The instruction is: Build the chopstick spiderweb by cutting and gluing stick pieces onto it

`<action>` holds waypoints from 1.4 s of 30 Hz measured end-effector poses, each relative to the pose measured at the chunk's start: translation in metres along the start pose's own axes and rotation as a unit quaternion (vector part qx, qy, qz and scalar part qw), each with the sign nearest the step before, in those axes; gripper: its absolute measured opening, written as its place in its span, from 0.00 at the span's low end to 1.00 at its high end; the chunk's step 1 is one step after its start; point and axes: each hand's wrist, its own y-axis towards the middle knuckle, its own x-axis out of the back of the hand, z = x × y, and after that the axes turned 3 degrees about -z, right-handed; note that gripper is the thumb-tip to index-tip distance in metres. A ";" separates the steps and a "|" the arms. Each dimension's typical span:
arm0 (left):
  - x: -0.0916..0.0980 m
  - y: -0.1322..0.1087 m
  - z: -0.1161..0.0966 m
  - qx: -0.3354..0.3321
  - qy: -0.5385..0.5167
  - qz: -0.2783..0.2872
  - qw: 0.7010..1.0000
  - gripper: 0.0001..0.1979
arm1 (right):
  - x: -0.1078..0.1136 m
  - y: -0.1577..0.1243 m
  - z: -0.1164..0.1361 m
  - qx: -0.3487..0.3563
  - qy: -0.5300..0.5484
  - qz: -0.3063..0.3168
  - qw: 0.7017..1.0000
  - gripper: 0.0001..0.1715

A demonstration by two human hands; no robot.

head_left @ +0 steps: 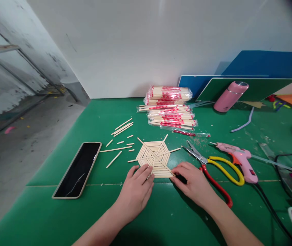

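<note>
A hexagonal web of pale wooden sticks (154, 153) lies flat on the green table, with crossing spoke sticks poking past its edges. My left hand (137, 186) rests on its lower left side, fingers stretched out and touching the sticks; the palm side is hidden. At the lower right corner, my right hand (190, 182) pinches the end of a stick between thumb and fingers. Right of that hand are scissors (212, 167) with one yellow and one red handle, blades apart. Loose cut sticks (122, 128) are scattered left of the web.
A phone (78, 171) lies at the left. Behind the web are plastic-wrapped chopstick packs (171, 107). A pink glue gun (240, 160) with a black cord (271, 208) lies right, and a pink bottle (230, 96) leans against a green board (261, 89).
</note>
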 end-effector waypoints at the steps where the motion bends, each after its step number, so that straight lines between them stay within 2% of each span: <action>1: 0.000 0.000 0.000 0.000 -0.001 0.000 1.000 0.12 | 0.000 0.000 0.000 0.002 0.000 0.000 1.000 0.06; 9: -0.002 -0.001 0.002 0.002 -0.011 0.002 1.000 0.13 | -0.002 0.000 -0.002 0.014 -0.009 -0.007 1.000 0.07; 13: 0.000 -0.001 0.005 0.008 -0.046 0.004 0.999 0.17 | -0.003 -0.003 -0.002 0.012 -0.016 -0.009 1.000 0.07; 19: 0.000 -0.003 0.007 0.023 -0.060 -0.023 0.998 0.19 | -0.002 -0.004 0.001 0.000 -0.022 -0.005 1.000 0.06; 25: -0.009 -0.010 0.002 0.080 -0.023 -0.102 0.991 0.15 | -0.001 -0.001 0.003 -0.006 -0.020 0.008 1.000 0.05; 32: -0.015 -0.016 -0.002 0.103 -0.048 -0.100 0.988 0.16 | -0.002 -0.001 0.003 -0.015 -0.012 0.018 1.000 0.05; 42: -0.010 -0.011 -0.005 0.174 -0.120 -0.102 0.972 0.13 | 0.001 -0.004 0.011 -0.025 -0.004 0.029 0.999 0.04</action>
